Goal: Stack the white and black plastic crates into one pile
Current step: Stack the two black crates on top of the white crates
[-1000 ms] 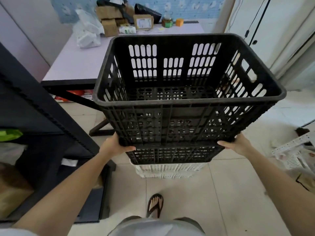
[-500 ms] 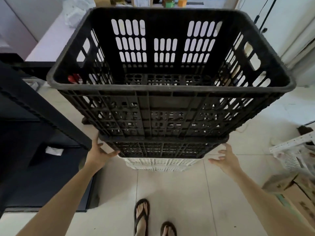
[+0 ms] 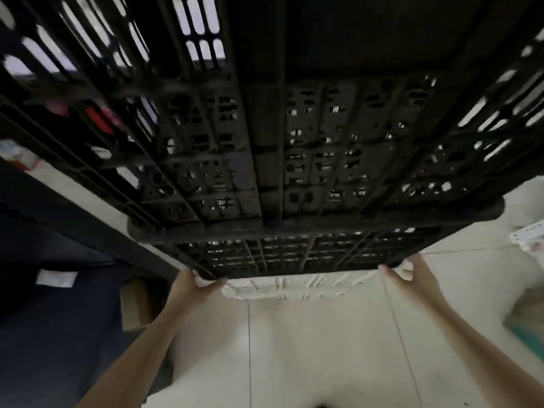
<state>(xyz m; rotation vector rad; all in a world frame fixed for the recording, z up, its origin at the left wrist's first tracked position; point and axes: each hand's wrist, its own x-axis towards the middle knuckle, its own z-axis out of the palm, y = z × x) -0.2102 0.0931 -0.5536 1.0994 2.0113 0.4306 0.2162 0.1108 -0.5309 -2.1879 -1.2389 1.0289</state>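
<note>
A: Both hands are down low. The left hand point(image 3: 192, 285) is curled over the near left corner of the white crate point(image 3: 282, 287) at the bottom of the pile, fingers wrapped on the rim. The right hand point(image 3: 412, 272) does the same at the near right corner, closed onto the white plastic.

B: And above them?

A: A lower black crate point(image 3: 294, 254) sits directly on the white one, and the top black crate point(image 3: 294, 142) on that fills most of the view. The pile stands on the pale tiled floor point(image 3: 309, 348), beside a dark shelf unit point(image 3: 59, 304) at left.

B: How will it handle?

A: I'd judge stiff, ribbed plastic, light per crate, but tall and top-heavy as a stack. The corner rims look like the sound grip; the lattice walls would dig into fingers.

B: Orientation?

A: Openings face up, the pile's long axis is vertical, and each crate's longer side runs left to right across the person. The picture is blurred, so finer detail is unclear.
</note>
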